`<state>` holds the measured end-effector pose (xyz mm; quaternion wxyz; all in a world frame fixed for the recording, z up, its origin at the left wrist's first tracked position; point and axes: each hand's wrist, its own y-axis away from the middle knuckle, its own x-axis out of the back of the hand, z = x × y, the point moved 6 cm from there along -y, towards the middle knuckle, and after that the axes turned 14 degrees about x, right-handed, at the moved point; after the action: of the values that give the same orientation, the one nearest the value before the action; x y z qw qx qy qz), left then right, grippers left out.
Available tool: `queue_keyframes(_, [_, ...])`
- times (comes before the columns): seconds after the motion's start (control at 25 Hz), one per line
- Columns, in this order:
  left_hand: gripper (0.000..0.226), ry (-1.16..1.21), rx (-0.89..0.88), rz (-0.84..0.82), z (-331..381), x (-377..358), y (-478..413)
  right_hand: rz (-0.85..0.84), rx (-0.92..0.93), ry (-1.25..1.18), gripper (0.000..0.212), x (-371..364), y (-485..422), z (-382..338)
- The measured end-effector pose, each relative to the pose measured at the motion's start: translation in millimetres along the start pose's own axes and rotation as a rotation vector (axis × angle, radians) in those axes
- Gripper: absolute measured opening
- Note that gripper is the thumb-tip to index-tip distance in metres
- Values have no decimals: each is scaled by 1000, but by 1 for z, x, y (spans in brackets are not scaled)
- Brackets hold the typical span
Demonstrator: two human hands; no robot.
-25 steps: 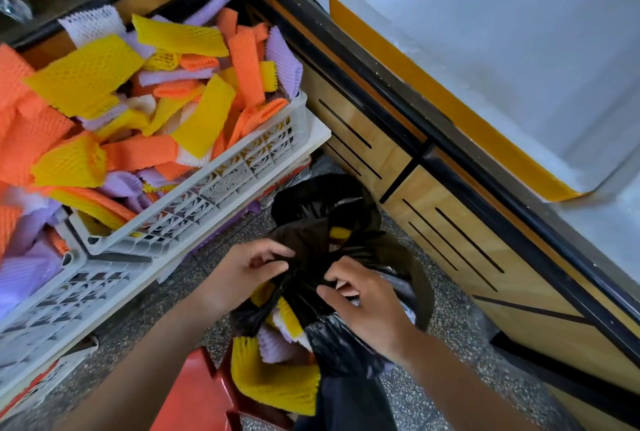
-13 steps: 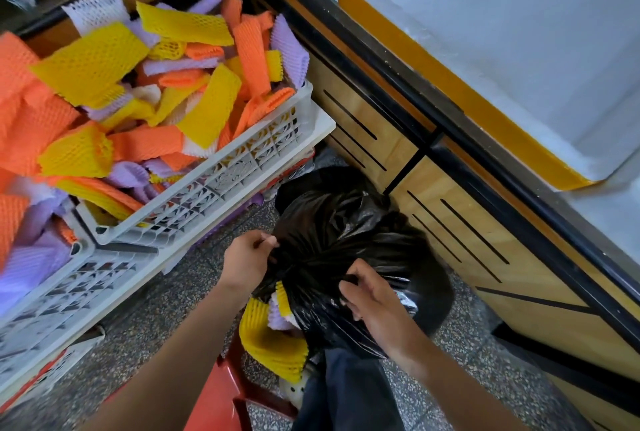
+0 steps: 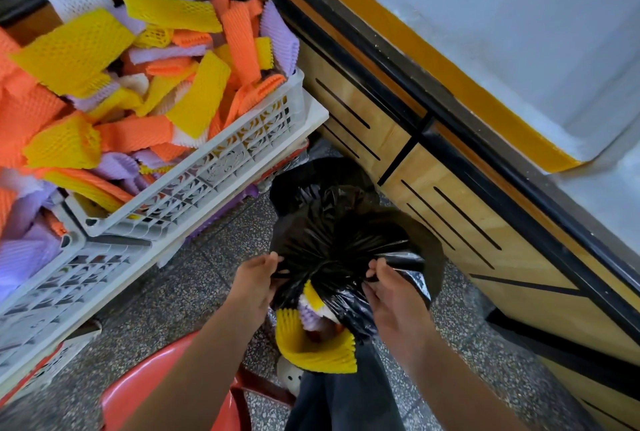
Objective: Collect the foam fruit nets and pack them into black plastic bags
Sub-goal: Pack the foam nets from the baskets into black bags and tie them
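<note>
- Head view: we look down on a black bag [image 3: 332,236] that sits on the speckled floor [image 3: 180,292]; its plastic is gathered into tight folds toward the near side.
- The left hand [image 3: 254,287] is at the bag's left edge, fingers curled and pinching the bunched plastic.
- The right hand [image 3: 394,299] is at the bag's right edge, thumb and fingers closed on a stretched flap of the same plastic.
- Between the two hands the bag's mouth gapes toward us. A yellow net [image 3: 311,351] curls out of it and hangs below the opening.
- A purple net [image 3: 308,316] shows just inside the mouth, above the yellow one, with a bit of white foam beside it.
- Beyond the bag, touching its far side, we see another hump of black plastic; we cannot tell whether it is part of the same bag.
- Up and left of the bag stands a pale lattice crate [image 3: 221,167], heaped with loose nets [image 3: 194,98] in yellow, orange, purple and white; some stick up over its rim.
- A lower crate [image 3: 69,278] lies further left of the bag, under the first one's corner, also with purple and orange nets in it.
- Near and left of the bag, under the left forearm, is a red stool [image 3: 156,385].
- Right of the bag runs a wooden cabinet [image 3: 450,209] with black trim and black slits, close to the bag's right side.
- Above the cabinet, well right of the bag, sits a white box [image 3: 485,32] with a yellow band.
</note>
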<state>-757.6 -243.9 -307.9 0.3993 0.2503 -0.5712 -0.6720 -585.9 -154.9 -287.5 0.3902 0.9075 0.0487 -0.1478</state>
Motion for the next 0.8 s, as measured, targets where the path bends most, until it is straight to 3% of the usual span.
queue_keyframes(0.08, [24, 59, 22, -66, -6, -11, 8, -14, 131, 80, 23, 5, 2, -8])
queue_keyframes(0.16, [25, 48, -45, -159, -4, -24, 23, -185, 342, 395, 20, 0, 5, -22])
queue_keyframes(0.36, [24, -264, -249, -351, -13, -56, 54, -538, 715, 1072, 36, -14, 13, -14])
queue_keyframes(0.52, [23, -543, -410, -347, -23, -74, 53, -522, 591, 1027, 30, 2, 8, -14])
queue_keyframes(0.68, [19, -823, -565, -342, -27, -85, 48, -661, 247, 738, 27, 19, 5, -5])
queue_keyframes(0.8, [16, -937, -589, -396, -33, -92, 45, -703, 111, 715, 9, 40, -1, -4])
